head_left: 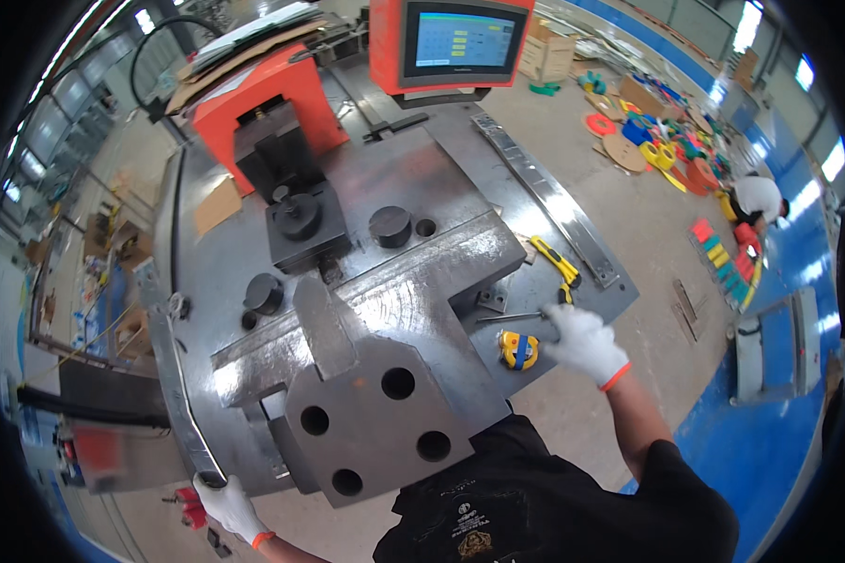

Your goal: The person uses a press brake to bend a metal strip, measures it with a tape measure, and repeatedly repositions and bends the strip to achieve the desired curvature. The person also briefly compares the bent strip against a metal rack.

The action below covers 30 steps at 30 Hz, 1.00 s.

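Note:
My left hand [228, 509], in a white glove with an orange cuff, is closed on the near end of a long, shiny metal bar [180, 385] along the table's left side. My right hand [587, 347], gloved the same way, hovers over the right front edge with fingers stretched out, holding nothing I can see. Just left of it lies a yellow tape measure [518, 350] with a blue band. A thin metal rod [509, 317] ends by its fingertips. Beyond them lies a yellow-and-black utility knife [556, 261], near a small metal block [493, 298] with holes.
A heavy steel block [380, 413] with several round holes sits at the machine table's front. Metal cylinders [391, 226] stand behind it. An orange housing [319, 103] and a lit screen [465, 42] are at the back. Another long metal rail [545, 197] lies right. A person [759, 199] crouches far right near coloured rolls [662, 155].

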Motion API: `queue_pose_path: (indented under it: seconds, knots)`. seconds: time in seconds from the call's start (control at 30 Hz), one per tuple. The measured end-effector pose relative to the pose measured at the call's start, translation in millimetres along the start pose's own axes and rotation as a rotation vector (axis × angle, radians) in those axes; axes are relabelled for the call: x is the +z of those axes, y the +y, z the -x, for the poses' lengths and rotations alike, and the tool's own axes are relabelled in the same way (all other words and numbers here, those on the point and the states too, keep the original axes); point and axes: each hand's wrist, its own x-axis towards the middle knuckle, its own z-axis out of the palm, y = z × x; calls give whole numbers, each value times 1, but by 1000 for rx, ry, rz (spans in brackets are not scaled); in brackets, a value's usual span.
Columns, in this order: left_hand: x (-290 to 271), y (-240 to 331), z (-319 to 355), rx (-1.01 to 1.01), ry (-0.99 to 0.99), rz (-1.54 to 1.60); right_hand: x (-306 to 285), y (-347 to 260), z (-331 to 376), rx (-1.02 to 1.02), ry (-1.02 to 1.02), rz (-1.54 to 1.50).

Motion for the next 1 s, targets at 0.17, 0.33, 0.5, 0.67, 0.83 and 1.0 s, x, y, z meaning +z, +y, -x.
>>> queue_pose_path:
  seconds: [0.17,0.33,0.5,0.67,0.83,1.0]
  knots:
    - [-68,18,72,112,263,228,89,-5,-10,-421,67,-24]
    - [-113,93,163,-84,471,7,131,0,-14,-246,195,155]
    - [-128,81,230,-89,590,-126,130,41,-11,-388,103,-575]
    - [-112,77,269,67,501,98,136,121,84,-297,-268,-1890]
    - [-109,69,321,215,-286,777,185,171,243,177,-433,-2263]
    - [-81,116,425,-6,-1856,1746,248,244,391,289,-109,-2379]
